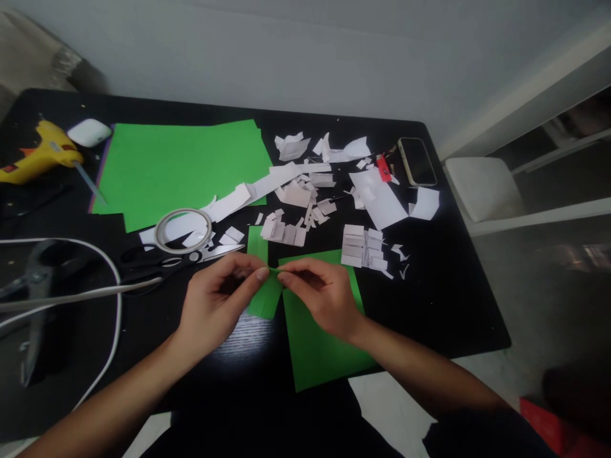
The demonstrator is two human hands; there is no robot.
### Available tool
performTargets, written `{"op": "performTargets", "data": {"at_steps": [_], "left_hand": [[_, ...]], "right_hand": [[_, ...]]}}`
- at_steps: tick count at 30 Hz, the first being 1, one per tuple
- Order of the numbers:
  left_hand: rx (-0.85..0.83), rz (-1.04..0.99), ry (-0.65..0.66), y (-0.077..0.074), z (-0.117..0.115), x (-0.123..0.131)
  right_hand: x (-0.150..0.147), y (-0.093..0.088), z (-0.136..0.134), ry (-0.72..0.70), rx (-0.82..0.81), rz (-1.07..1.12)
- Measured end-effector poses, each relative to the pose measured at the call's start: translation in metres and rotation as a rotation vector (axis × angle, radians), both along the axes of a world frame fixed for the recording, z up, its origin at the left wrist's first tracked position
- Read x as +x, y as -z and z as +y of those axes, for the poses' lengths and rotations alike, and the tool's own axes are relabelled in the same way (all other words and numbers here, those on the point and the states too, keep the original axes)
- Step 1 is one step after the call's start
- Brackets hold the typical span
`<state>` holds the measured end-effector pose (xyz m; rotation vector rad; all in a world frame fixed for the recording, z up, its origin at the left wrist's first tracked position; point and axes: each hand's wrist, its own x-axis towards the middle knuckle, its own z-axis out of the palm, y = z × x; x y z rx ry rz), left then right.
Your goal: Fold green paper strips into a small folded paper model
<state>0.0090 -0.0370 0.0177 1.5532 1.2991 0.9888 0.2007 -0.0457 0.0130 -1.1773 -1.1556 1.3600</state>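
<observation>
Between my two hands is a small piece of green paper [265, 299], pinched along its top edge. My left hand [214, 299] grips it with thumb and forefinger. From the other side, my right hand [322, 292] pinches the same edge, fingertips close to those of the left. Under the right hand lies a larger green sheet [310, 350], partly hidden by that hand and forearm. Just beyond the fingers rests a green strip [258, 245]. Black-handled scissors [195, 256] lie left of the left hand, blades pointing right.
A tape roll [183, 231] sits beyond the scissors. Green sheets [186, 165], folded white paper pieces [286, 232] and scraps cover the far side. A yellow glue gun [48, 152] and a white cable [118, 305] are at left, a phone [417, 161] at far right.
</observation>
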Motion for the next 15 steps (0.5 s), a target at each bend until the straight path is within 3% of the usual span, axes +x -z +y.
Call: {"op": "performTargets", "data": {"at_steps": [15], "left_hand": [[-0.009, -0.02, 0.008, 0.0012, -0.0008, -0.0003]], "right_hand": [[-0.0001, 0.0001, -0.001, -0.002, 0.009, 0.011]]}}
